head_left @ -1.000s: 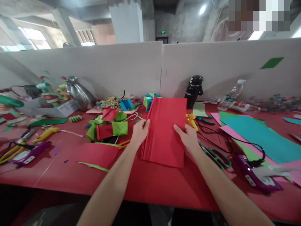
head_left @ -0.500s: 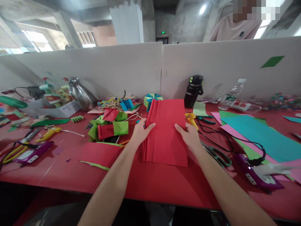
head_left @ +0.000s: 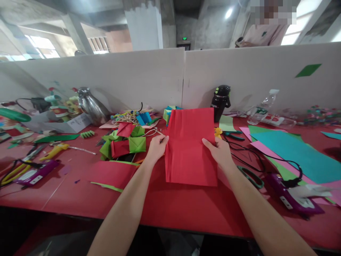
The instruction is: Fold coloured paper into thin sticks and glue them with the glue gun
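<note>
A red paper sheet (head_left: 190,149), creased with upright folds near its left side, is held up over the red table. My left hand (head_left: 157,147) pinches its left edge. On the opposite edge, my right hand (head_left: 217,149) grips with the thumb on the front; the other fingers are mostly behind the paper. Left of the sheet sit red and green folded paper pieces (head_left: 128,144). A flat red and green paper (head_left: 113,174) lies nearer me. Partly behind the sheet stands a blue and green folded paper piece (head_left: 167,111). Green-handled scissors (head_left: 252,177) rest beside my right forearm.
A black bottle (head_left: 220,101), a clear plastic bottle (head_left: 262,108) and a steel jug (head_left: 92,106) stand along the white partition (head_left: 119,78). Coloured sheets (head_left: 290,149) lie at right. Purple power boxes (head_left: 37,173) with cables are at both sides. A person (head_left: 266,33) stands beyond.
The red paper has moved slightly right and up, and its left folds look more spread. Both hands shifted with it. The person beyond the partition has moved a little left.
</note>
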Demonstrator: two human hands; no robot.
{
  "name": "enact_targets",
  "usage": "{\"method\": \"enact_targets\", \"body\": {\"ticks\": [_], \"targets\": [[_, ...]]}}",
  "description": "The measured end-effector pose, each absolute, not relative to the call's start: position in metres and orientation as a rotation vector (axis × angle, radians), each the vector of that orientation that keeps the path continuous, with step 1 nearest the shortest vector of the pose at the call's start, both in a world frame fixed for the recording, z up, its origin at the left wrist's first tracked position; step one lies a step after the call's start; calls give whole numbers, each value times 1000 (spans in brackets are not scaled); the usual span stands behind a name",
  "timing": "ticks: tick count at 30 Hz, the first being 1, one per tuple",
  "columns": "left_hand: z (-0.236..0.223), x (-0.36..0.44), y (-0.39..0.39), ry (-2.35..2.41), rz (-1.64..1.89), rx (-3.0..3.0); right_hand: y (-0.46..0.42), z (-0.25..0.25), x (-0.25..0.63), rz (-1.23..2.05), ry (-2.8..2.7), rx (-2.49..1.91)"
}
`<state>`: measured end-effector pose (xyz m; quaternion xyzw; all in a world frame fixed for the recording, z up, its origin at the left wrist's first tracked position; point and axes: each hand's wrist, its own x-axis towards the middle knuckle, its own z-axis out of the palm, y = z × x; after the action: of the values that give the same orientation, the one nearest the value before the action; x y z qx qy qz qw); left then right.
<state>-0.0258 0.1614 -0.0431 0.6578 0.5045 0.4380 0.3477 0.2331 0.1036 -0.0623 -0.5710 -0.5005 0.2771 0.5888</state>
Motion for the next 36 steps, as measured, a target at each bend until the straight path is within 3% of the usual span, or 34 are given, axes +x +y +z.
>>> {"method": "enact_targets", "body": {"ticks": [4,10,17,23,30,36], "targets": [[-43,-26,160,1181,1097,1572,103,-57,240,623,-1224,-1398],[-45,-19,153,1089,987,1459,97,-55,247,297,-1631,-1596],[-44,-10,143,1019,990,1224,85,-42,248,588,-1698,-1425],[-47,-14,147,1003,1011,1261,92,-46,258,554,-1643,-1539],[-42,-8,143,1003,1103,1122,73,-23,241,1253,-1274,-1124],[-43,2,139,1040,1154,1016,55,-13,224,1449,-1330,-818]]}}
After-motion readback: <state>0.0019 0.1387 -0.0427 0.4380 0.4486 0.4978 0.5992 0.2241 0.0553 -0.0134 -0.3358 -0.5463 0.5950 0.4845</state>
